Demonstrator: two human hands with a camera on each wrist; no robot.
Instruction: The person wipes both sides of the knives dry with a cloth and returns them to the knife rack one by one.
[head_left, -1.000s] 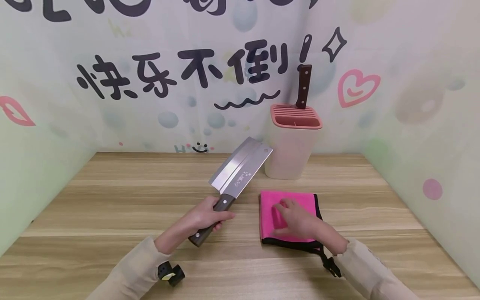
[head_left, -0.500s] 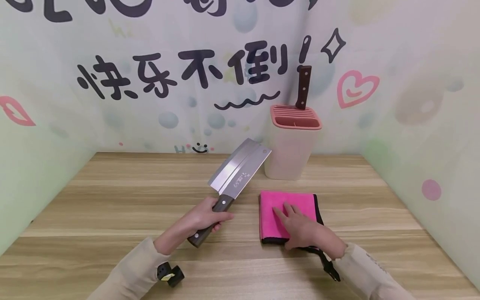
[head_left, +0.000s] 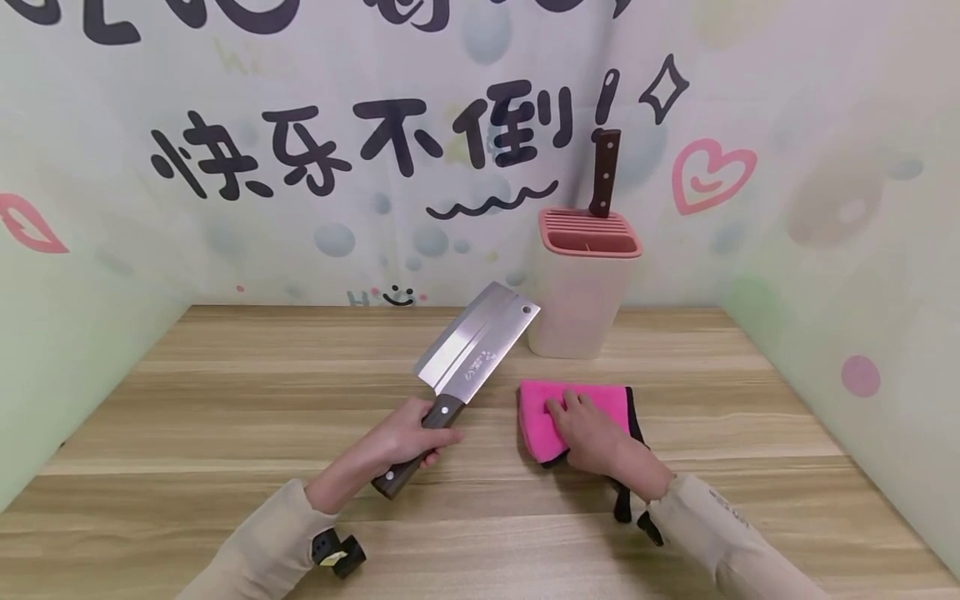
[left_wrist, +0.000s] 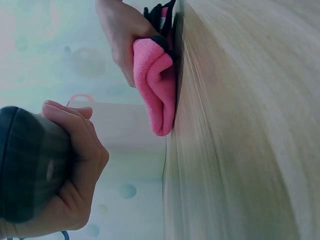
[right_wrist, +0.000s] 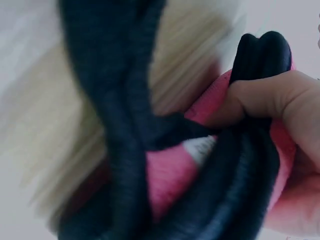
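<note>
- Pink towel (head_left: 538, 417): folded, edged with black binding (head_left: 635, 412), on the right half of the bench (head_left: 262, 417), in front of the knife block; the right-wrist view shows a white label (right_wrist: 201, 147) at its trim.
- Right hand (head_left: 596, 433): closed on the towel's near edge, the thumb hooked over the black trim, as seen from the right wrist.
- Black strap (head_left: 651, 529): trailing from beneath the right wrist toward the viewer.
- Cleaver (head_left: 474, 346): raised clear of the bench, left of the towel, its blade slanting away and rightward; whether its far corner touches the block cannot be told.
- Left hand (head_left: 408, 433): closed round the cleaver's dark, riveted handle.
- Knife block (head_left: 573, 304): white body, pink slotted top; upright at the back of the bench, one brown knife handle (head_left: 606, 173) projecting upward.
- Backdrop (head_left: 450, 275): pale, printed with dark Chinese characters (head_left: 401, 142).
</note>
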